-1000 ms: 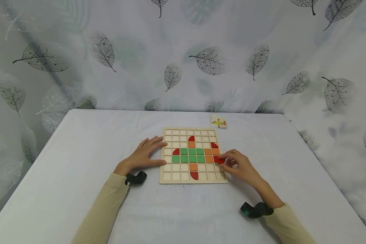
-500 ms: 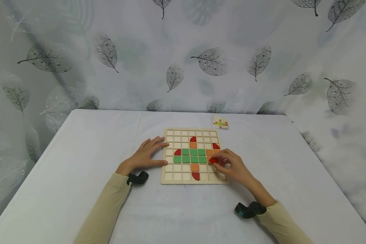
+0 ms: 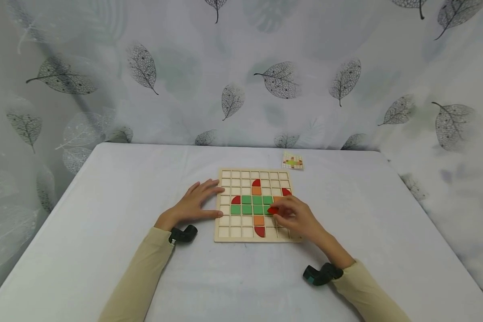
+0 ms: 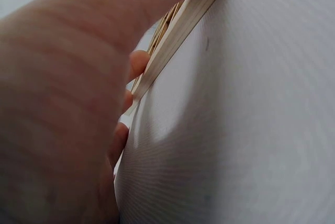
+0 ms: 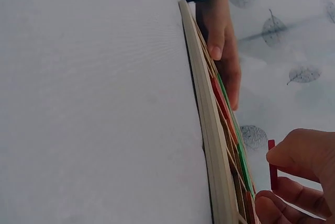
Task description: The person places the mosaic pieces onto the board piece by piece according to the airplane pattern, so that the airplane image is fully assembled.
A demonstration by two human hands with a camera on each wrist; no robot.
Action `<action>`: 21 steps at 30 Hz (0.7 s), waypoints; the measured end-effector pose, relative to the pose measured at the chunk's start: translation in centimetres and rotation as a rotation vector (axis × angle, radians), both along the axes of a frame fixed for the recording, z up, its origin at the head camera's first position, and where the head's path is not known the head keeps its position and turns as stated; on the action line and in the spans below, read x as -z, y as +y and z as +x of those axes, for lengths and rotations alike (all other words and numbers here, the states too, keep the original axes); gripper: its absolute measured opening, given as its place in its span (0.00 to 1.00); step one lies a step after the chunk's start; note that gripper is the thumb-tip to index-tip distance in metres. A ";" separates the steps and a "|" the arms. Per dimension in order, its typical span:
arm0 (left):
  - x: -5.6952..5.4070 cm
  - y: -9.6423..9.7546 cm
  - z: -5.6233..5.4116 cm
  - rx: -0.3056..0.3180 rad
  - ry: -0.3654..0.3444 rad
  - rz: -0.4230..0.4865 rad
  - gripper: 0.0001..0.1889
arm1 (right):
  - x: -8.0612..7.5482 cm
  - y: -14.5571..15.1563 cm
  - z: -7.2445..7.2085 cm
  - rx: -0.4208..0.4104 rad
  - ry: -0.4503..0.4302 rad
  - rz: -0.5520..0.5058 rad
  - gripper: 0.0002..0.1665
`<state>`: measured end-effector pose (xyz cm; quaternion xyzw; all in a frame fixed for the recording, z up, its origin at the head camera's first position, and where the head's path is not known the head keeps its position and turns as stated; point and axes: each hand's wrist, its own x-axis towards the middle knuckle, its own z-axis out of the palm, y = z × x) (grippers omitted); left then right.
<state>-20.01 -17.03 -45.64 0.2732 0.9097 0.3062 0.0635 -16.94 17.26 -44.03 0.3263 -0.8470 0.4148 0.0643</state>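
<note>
A wooden grid board (image 3: pixel 233 227) lies on the table, holding green square tiles (image 3: pixel 246 209), orange square tiles (image 3: pixel 258 220) and red quarter-round tiles (image 3: pixel 259 231). My right hand (image 3: pixel 295 217) pinches a loose red tile (image 5: pixel 272 164) between thumb and fingers, held above the board's right half; the right wrist view shows it raised off the surface. Some cells at the right are hidden under that hand. My left hand (image 3: pixel 193 203) rests at the board's left edge, fingers spread and fairly straight, thumb and fingertips touching the rim, as the left wrist view also shows.
Behind the board's far right corner lies a small pattern card (image 3: pixel 292 161) with a coloured grid picture. A white cloth (image 3: pixel 165 165) covers the table. A leaf-print curtain (image 3: pixel 177 89) hangs behind and at both sides.
My right hand has carried the red tile leftward from the board's right edge, over the orange tiles to near the green ones. The left hand stays at the board's edge.
</note>
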 end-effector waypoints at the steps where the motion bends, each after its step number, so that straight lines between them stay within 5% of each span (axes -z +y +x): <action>1: 0.0 0.0 0.0 0.001 0.002 -0.002 0.38 | 0.0 -0.2 0.0 -0.008 -0.004 -0.003 0.15; 10: -0.5 0.1 0.1 -0.001 -0.002 0.003 0.38 | -0.2 -2.1 -0.1 -0.074 -0.103 -0.028 0.15; 21: -0.6 0.1 0.2 -0.004 -0.009 0.016 0.37 | -1.3 -4.3 -0.1 -0.128 -0.082 -0.034 0.14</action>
